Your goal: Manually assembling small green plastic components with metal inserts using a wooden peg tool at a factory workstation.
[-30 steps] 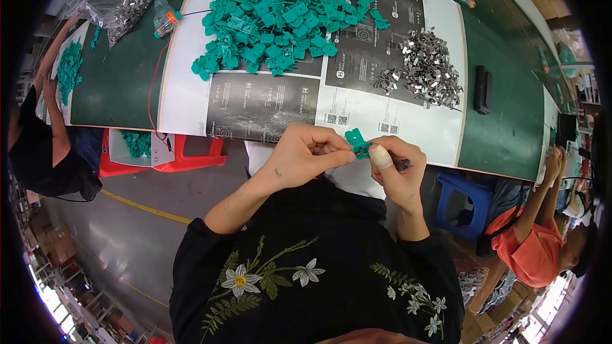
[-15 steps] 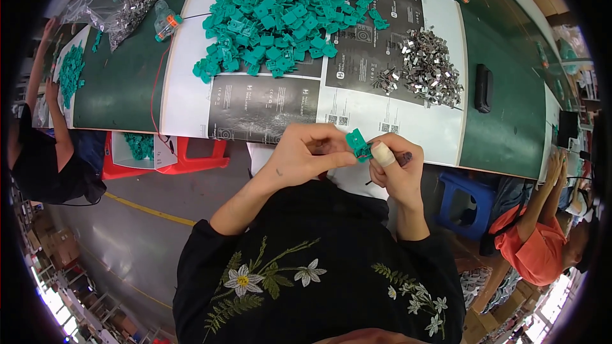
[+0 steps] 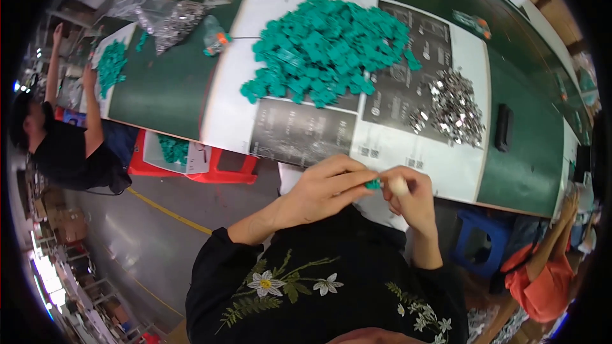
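Note:
In front of my body, near the table's front edge, my left hand (image 3: 319,192) pinches a small teal plastic part (image 3: 373,184). Its fingers cover most of that part. Close against it is my right hand (image 3: 415,200), fingers curled and a pale wrap round the thumb. Motion blurs the right fingertips, and what they hold is hidden. Beyond the hands a large heap of teal plastic parts (image 3: 325,48) lies on the table. Right of it is a smaller pile of shiny metal clips (image 3: 456,108).
Printed black-and-white sheets (image 3: 299,130) cover part of the green table (image 3: 159,95). A dark case (image 3: 504,127) lies at right; a bag of metal pieces (image 3: 178,22) at left. Below are a red stool (image 3: 233,167) with a bin and a blue stool (image 3: 481,242). Co-workers sit on both sides.
The whole view has shifted, so the table appears lower and further right. My left fingers now cover more of the teal part. A dark handle seen in my right hand no longer shows.

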The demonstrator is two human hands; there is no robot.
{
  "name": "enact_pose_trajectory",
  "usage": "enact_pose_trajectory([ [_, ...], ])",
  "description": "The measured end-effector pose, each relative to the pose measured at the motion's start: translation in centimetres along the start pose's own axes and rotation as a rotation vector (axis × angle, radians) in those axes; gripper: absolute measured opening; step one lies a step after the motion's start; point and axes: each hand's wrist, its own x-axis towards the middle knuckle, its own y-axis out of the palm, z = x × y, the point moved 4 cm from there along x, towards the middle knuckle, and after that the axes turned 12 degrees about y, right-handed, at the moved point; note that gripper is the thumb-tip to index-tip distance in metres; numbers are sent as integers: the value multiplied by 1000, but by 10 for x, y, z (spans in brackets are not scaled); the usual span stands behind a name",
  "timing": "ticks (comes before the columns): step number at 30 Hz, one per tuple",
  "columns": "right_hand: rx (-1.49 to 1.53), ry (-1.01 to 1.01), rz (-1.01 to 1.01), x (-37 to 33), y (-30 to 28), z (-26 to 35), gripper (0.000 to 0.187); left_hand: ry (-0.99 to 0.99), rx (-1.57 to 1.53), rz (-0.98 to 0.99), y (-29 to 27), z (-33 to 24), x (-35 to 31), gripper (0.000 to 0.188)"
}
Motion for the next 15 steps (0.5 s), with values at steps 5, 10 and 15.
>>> enact_pose_trajectory([
  [5,-791,-492,110,-23,26,24,23,-188,-295,88,-5,-5,-12,21],
  [10,-891,-581,116,-27,32,15,19,-102,-261,86,-2,-5,-21,21],
  [15,-888,-450,136,-19,33,18,16,-269,-336,99,4,3,-23,20],
])
